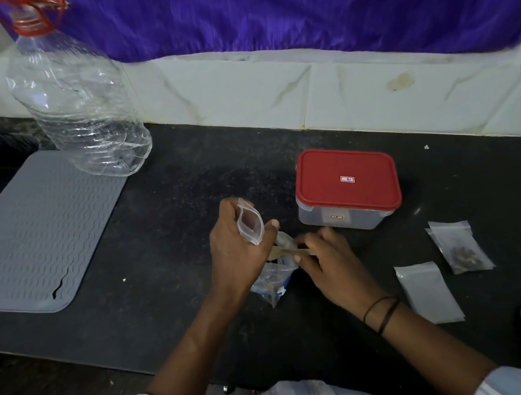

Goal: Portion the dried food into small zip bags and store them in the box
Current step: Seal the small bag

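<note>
Scooping step: my left hand [234, 236] pinches small clear zip bag [249, 222] open; my right hand [327, 260] grips pale wooden spoon [288, 254] in clear food pouch [272, 282]. Next: tip spoonful into bag mouth.

Counting what's on the counter

Three small zip bags [250, 221] [429, 293] [461, 245], perhaps a fourth; one bigger food bag [272, 282], one red-lidded box [346, 187], one bottle [74, 94], one mat [32, 234].

left hand [233, 247] pinching small zip bag [250, 225], red-lidded box [346, 187] nearby
</note>
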Available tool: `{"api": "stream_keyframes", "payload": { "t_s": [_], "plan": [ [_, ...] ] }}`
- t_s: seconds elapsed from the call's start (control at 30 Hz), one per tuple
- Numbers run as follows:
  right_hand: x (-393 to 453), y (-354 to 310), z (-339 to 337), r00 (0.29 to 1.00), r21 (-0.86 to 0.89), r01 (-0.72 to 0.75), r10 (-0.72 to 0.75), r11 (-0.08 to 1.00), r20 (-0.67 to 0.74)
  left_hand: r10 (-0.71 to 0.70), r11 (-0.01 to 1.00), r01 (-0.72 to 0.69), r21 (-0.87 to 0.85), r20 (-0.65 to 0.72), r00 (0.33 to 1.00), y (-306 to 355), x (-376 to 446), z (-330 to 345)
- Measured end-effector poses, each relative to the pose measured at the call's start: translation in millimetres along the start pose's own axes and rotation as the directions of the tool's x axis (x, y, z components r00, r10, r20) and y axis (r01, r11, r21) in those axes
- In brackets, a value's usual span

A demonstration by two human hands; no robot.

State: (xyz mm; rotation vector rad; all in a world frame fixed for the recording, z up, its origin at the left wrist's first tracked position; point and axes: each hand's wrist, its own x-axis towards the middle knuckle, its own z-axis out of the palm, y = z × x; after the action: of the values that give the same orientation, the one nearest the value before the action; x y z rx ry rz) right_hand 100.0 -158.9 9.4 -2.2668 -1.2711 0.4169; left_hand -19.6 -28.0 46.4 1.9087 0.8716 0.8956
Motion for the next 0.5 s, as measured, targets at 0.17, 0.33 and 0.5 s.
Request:
{"api": "stream_keyframes", "payload": {
  "t_s": [0.17,0.33,0.5],
  "plan": [
    [-10,-16,-35,0.968,0.205,0.150,-0.102,0.967,-0.231,0.019,1.000,-0.019,0.000,0.033,0.999,6,2,7],
    [-18,-41,-70,0.913,0.090,0.380,-0.358,0.921,-0.196,0.088,0.996,-0.088,-0.009,0.127,0.988,27,-1,22],
    [-20,-39,-82,0.931,0.098,0.297,-0.265,0.950,-0.252,0.166,0.985,-0.171,0.012,0.193,0.967,41,-5,37]
  ]
}}
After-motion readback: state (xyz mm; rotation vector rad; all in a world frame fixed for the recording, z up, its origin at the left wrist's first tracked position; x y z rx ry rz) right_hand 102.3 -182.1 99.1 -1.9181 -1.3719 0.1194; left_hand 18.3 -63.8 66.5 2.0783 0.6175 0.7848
